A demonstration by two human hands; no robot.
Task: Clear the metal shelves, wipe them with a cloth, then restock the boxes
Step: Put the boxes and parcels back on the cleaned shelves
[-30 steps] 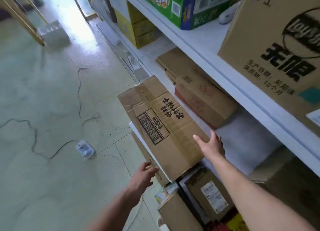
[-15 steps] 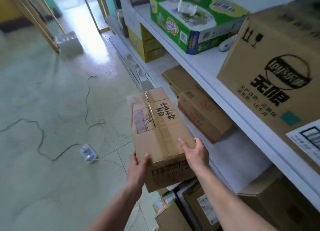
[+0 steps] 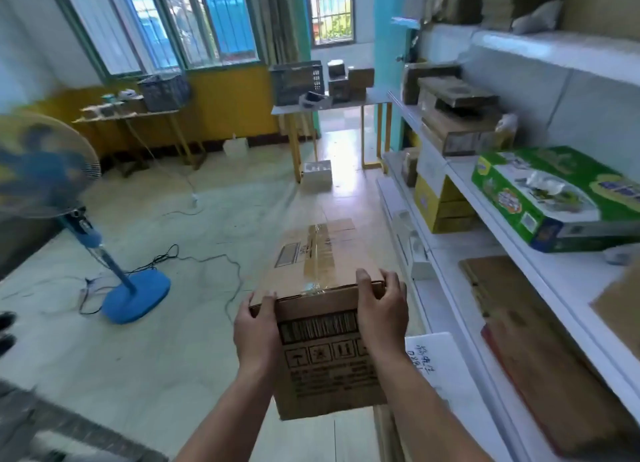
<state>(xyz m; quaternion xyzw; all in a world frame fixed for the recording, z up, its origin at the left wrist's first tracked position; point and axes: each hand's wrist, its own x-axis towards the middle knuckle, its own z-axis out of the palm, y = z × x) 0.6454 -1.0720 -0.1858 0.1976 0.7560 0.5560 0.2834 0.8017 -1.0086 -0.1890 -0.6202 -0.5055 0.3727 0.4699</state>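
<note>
Both hands are gripping the taped cardboard box (image 3: 322, 278) here: the left hand (image 3: 256, 326) is wrapping the near left corner with its fingers (image 3: 266, 300) curling over the top edge, and the right hand (image 3: 382, 309) is doing the same on the near right corner, fingers (image 3: 363, 281) hooking onto the top. The box is hanging in the air between the two sets of fingers, over the floor (image 3: 173, 340), barcode side facing the camera (the print is too blurry to read). Off to the right of the right fingers the white metal shelves (image 3: 571, 278) are running along the wall, with a green box (image 3: 540, 198) up beyond them and flattened cardboard (image 3: 519, 323) lying one level lower. Well to the left of the left fingers a blue fan (image 3: 135, 298) is standing on the floor. Far beyond the fingers a desk (image 3: 374, 97) is carrying crates.
</note>
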